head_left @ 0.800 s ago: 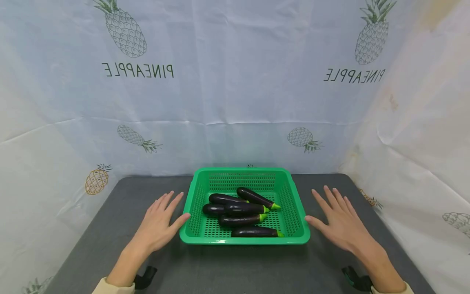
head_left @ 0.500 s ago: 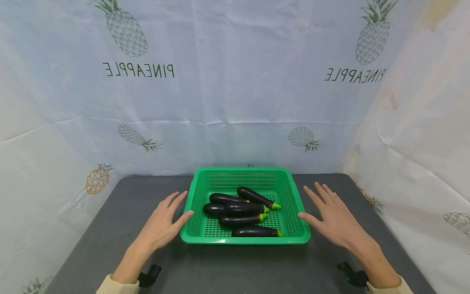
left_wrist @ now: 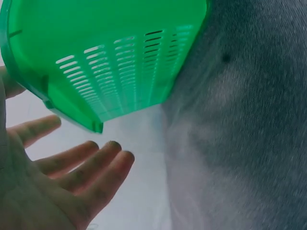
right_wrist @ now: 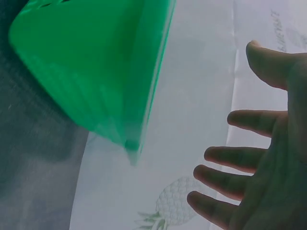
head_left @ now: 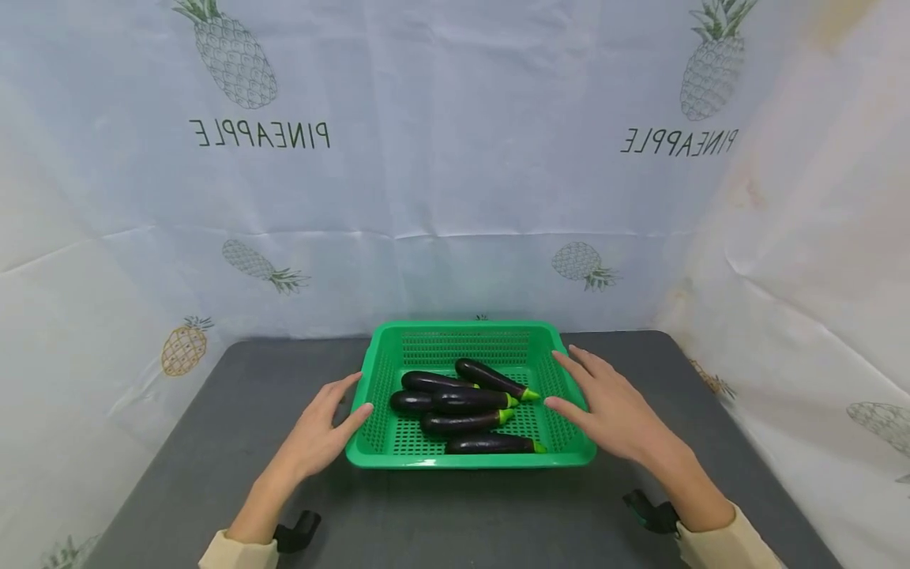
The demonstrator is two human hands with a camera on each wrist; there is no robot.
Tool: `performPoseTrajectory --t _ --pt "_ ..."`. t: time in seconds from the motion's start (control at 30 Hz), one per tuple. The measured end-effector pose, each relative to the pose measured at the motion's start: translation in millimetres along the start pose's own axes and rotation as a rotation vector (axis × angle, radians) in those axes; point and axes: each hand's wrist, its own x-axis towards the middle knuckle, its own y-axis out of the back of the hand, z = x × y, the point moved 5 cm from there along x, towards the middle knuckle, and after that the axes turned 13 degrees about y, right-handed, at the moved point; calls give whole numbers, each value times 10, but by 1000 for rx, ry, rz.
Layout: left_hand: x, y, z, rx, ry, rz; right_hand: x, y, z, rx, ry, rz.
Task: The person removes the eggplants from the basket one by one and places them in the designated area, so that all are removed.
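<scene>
A green plastic basket (head_left: 469, 462) with slotted walls holds several dark eggplants (head_left: 475, 401) with bright green stem ends, lying roughly crosswise. At its left side is my left hand (head_left: 316, 438), fingers extended and thumb at the rim. The left wrist view shows that hand's spread fingers (left_wrist: 98, 167) just outside the basket wall (left_wrist: 129, 48). My right hand (head_left: 614, 411) overlaps the right rim in the head view, its thumb and index finger reaching over it. From the right wrist, its fingers (right_wrist: 235, 158) appear straight and apart from the basket (right_wrist: 91, 72).
The basket stands on a dark grey table (head_left: 455, 521) toward its back edge. A pale cloth printed with pineapples (head_left: 455, 174) hangs behind the table and along both sides. Each wrist carries a black strapped mount (head_left: 298, 531), and light sleeves show at the bottom.
My right hand has moved left, from beside the basket to over its right rim. My left hand has shifted slightly right toward the left rim. The eggplants stay in place.
</scene>
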Motion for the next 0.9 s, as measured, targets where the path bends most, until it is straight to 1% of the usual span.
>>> performPoseTrajectory --t 0.07,0.17,0.33,0.47,0.6,0.9 --pt "5 -32 -23 -55 11 -22 64 -8 -40 -3 14 7" --pt "17 -80 -55 -134 16 -56 151 -32 -93 20 16 13" --pt "62 -138 -93 -213 7 -79 266 -89 -173 55 24 34" --pt "94 -180 -125 -262 22 -107 343 -145 -242 60 49 54" --pt "111 -202 -135 -303 40 -135 415 -203 -307 72 66 52" --pt "141 -225 -126 -354 63 -178 589 -274 -424 151 82 2"
